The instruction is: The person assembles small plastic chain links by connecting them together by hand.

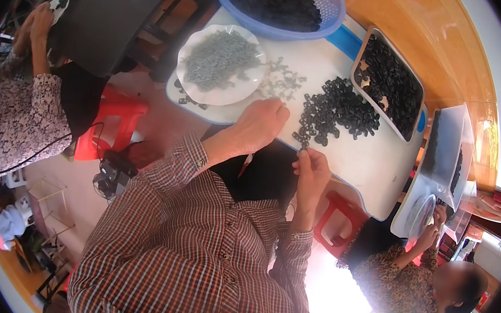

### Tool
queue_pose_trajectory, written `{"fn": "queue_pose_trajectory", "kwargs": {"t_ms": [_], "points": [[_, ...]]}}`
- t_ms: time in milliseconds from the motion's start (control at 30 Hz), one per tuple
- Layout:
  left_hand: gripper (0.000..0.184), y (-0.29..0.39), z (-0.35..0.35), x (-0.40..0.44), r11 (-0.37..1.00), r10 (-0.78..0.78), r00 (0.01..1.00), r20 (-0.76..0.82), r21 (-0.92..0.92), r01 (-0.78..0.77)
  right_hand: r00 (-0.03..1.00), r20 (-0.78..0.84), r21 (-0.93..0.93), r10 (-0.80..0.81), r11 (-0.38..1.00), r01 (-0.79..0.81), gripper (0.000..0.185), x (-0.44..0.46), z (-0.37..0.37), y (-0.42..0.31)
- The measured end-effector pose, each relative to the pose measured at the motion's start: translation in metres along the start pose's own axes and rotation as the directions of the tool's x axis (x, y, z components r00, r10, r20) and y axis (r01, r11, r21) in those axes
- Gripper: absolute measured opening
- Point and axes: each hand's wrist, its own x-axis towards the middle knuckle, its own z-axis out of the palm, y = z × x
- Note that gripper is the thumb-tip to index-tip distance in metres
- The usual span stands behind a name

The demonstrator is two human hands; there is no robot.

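My left hand (261, 125) is closed at the table's near edge, its knuckles beside a scatter of small translucent pieces (282, 80). Whatever its fingers grip is hidden. My right hand (313, 173) pinches at the edge of the table, thumb against fingertips. A small dark piece (303, 152) shows at those fingertips, too small to make out. Just beyond lies a loose pile of small black parts (336, 110). To the left, a white scalloped plate (241, 97) carries a heap of the translucent pieces (220, 59).
A blue basket (268, 33) of black parts stands at the back of the white table (357, 173). The tray (358, 67) at right holds more. One co-worker (25, 117) sits left at a dark table (97, 21), another (404, 286) at right. Red stools (112, 122) stand nearby.
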Motion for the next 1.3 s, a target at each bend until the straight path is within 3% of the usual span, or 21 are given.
{"fn": "queue_pose_trajectory", "kwargs": {"t_ms": [133, 233, 367, 433, 467, 533, 567, 633, 667, 733, 967, 1067, 1300], "points": [[0.011, -0.002, 0.005, -0.002, 0.961, -0.214, 0.977, -0.023, -0.183, 0.206, 1.000, 0.010, 0.019, -0.019, 1.000, 0.019, 0.015, 0.000, 0.002, 0.000], [0.015, -0.004, 0.002, -0.001, 0.938, -0.216, 0.966, -0.141, -0.304, 0.165, 1.000, 0.008, 0.013, -0.020, 1.000, 0.020, 0.016, 0.000, 0.004, -0.002], [0.018, -0.002, -0.003, -0.003, 0.885, -0.229, 0.955, -0.187, -0.449, 0.124, 1.000, 0.016, 0.015, -0.021, 1.000, 0.021, 0.016, -0.002, 0.006, -0.002], [0.017, 0.003, -0.006, -0.006, 0.670, -0.377, 0.925, 0.049, -0.675, 0.309, 1.000, 0.021, 0.045, -0.004, 0.999, 0.003, 0.015, -0.002, 0.008, -0.005], [0.017, 0.004, -0.005, -0.008, 0.668, -0.376, 0.925, 0.049, -0.678, 0.307, 1.000, 0.019, 0.042, -0.004, 0.999, 0.003, 0.015, -0.003, 0.008, -0.006], [0.016, 0.007, -0.005, -0.012, 0.272, -0.415, 0.847, 0.331, -0.844, 0.463, 1.000, 0.027, 0.110, 0.009, 0.994, -0.012, 0.014, -0.002, 0.008, -0.006], [0.016, 0.008, -0.005, -0.013, 0.272, -0.415, 0.848, 0.331, -0.844, 0.463, 1.000, 0.027, 0.110, 0.009, 0.994, -0.012, 0.014, -0.001, 0.009, -0.006], [0.015, 0.013, -0.006, -0.016, 0.129, -0.362, 0.847, 0.389, -0.879, 0.458, 0.998, 0.066, 0.233, 0.022, 0.972, -0.037, 0.013, -0.002, 0.009, -0.007], [0.015, 0.016, -0.006, -0.017, 0.127, -0.361, 0.847, 0.391, -0.879, 0.459, 0.998, 0.063, 0.231, 0.023, 0.972, -0.038, 0.013, -0.003, 0.010, -0.008], [0.017, 0.022, -0.006, -0.018, -0.015, -0.349, 0.837, 0.421, -0.896, 0.444, 0.997, 0.059, 0.305, -0.047, 0.952, 0.027, 0.013, -0.006, 0.015, -0.012], [0.019, 0.028, -0.001, -0.025, -0.058, -0.296, 0.851, 0.433, -0.898, 0.437, 0.989, -0.002, 0.255, -0.146, 0.957, 0.142, 0.012, -0.011, 0.025, -0.021], [0.018, 0.033, -0.005, -0.024, 0.001, -0.313, 0.839, 0.445, -0.883, 0.469, 0.985, -0.011, 0.251, -0.172, 0.953, 0.169, 0.013, -0.013, 0.028, -0.023], [0.016, 0.040, 0.000, -0.026, -0.047, -0.335, 0.836, 0.435, -0.894, 0.446, 0.973, -0.064, 0.107, -0.220, 0.968, 0.226, 0.013, -0.021, 0.036, -0.021]]}}
